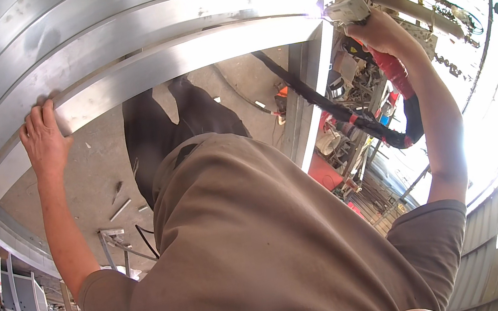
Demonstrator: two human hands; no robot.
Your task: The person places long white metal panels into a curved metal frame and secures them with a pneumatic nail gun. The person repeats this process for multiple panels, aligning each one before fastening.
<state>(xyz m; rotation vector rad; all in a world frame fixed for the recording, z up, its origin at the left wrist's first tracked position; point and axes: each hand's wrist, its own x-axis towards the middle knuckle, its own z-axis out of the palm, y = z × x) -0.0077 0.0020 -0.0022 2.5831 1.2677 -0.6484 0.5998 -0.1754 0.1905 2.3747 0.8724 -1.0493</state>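
One slatted metal frame (134,36) fills the person's reach: at its left, the left hand (46,139) hooks around the near slat (183,60), apparently to steady it. At the frame's right end, the right hand (376,31) grips a torch-like tool (348,10), seemingly angled to bring its nose to the slat's joint.

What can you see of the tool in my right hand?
The tool has a pale, hard-looking, boxy head, its nose pointing left at the silvery frame, by a bright glow; glare hides whether they touch. Your right hand grips it just behind the head. Below runs a red-wrapped section, then a thick black cable with red bands, which bends and runs up leftward past the frame.
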